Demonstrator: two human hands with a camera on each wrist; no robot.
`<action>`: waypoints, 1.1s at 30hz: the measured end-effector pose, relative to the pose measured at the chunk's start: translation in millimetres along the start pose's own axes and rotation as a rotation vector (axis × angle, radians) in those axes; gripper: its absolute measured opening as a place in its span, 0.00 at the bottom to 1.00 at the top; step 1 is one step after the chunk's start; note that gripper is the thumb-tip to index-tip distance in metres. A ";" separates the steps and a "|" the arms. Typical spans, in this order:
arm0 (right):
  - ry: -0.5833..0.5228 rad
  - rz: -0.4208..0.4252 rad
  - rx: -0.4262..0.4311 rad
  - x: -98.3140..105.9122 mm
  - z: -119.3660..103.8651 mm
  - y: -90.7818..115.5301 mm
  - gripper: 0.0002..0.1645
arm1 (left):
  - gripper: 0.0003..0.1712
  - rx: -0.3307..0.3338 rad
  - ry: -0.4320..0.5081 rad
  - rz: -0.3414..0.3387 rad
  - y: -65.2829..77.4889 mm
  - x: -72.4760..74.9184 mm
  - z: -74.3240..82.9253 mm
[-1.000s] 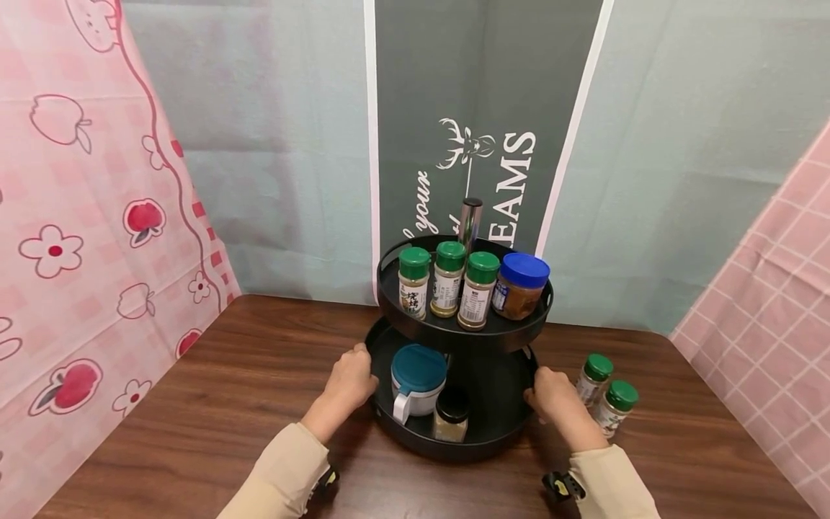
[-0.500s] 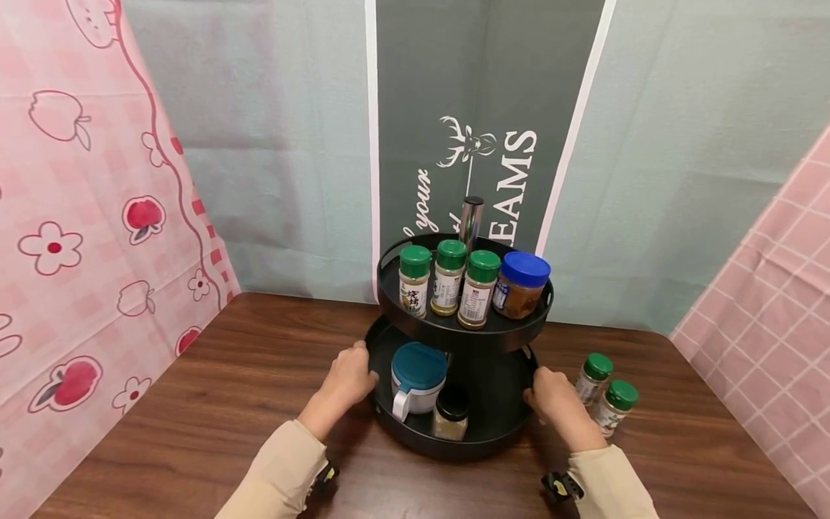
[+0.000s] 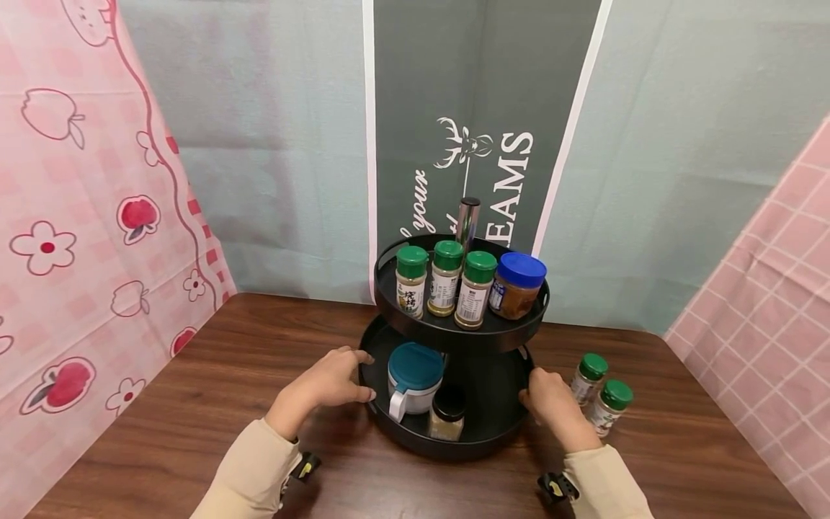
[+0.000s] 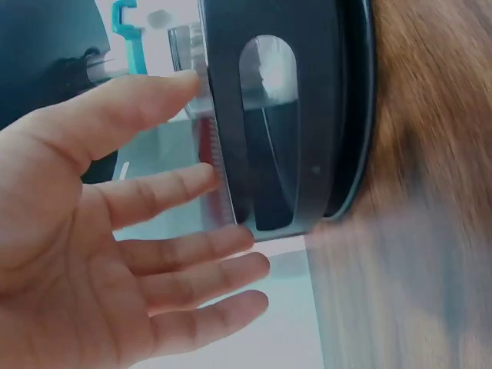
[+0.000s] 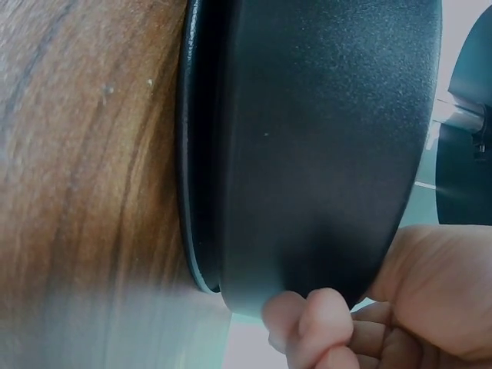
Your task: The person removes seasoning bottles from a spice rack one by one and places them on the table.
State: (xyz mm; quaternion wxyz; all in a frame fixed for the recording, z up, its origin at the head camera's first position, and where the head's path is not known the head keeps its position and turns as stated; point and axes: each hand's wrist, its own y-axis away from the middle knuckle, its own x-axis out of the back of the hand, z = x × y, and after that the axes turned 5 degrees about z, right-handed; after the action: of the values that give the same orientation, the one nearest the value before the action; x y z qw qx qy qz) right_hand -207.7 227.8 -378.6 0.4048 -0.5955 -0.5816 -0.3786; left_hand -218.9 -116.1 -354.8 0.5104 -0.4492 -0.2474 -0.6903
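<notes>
A black two-tier spice rack (image 3: pixel 447 448) stands on the table, its round lower tray around a lidded white jar with a teal top (image 3: pixel 415 369) and a small black-capped jar (image 3: pixel 447 414). Beside the lower tray's left rim is my left hand (image 3: pixel 329 378), its fingers spread and extended near the rim; in the left wrist view, a handle slot shows in the tray wall past the fingertips. My right hand (image 3: pixel 556 404) grips the right rim of that tray, fingers curled at the outer wall in the right wrist view.
On the upper tray stand several green-capped spice bottles (image 3: pixel 473 292) and a blue-lidded jar (image 3: pixel 519 287). Two more green-capped bottles, a rear one (image 3: pixel 588 375) and a front one (image 3: pixel 611 407), stand on the wooden table (image 3: pixel 259 346) right of my right hand. Cloths hang behind and at both sides.
My left hand has let go of the lower tray's left rim, drawn slightly left, and opened its fingers. The right hand keeps its grip, and the rack stays in about the same place.
</notes>
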 end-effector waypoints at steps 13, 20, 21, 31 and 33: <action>0.048 -0.001 -0.006 0.9 0.6 1.3 0.16 | 0.27 -0.044 -0.021 0.034 2.3 1.8 9.4; 0.051 0.001 0.002 1.2 -0.5 2.3 0.16 | 0.27 -0.076 -0.054 0.036 3.5 3.9 22.1; 0.053 0.004 0.004 1.1 -0.2 2.4 0.16 | 0.27 -0.087 -0.057 0.036 3.9 4.4 24.2; 0.074 0.012 0.009 1.5 -0.7 2.7 0.16 | 0.26 -0.253 -0.082 0.085 8.6 8.0 46.5; 0.071 0.015 0.011 1.4 -0.8 3.2 0.16 | 0.26 -0.279 -0.088 0.079 9.9 8.1 51.8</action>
State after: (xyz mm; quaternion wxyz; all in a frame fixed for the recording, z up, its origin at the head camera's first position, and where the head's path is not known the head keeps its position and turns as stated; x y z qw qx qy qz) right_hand -204.4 227.6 -377.1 0.4312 -0.5838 -0.5644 -0.3934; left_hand -191.3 -82.1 -324.3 0.4585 -0.5549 -0.1531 -0.6771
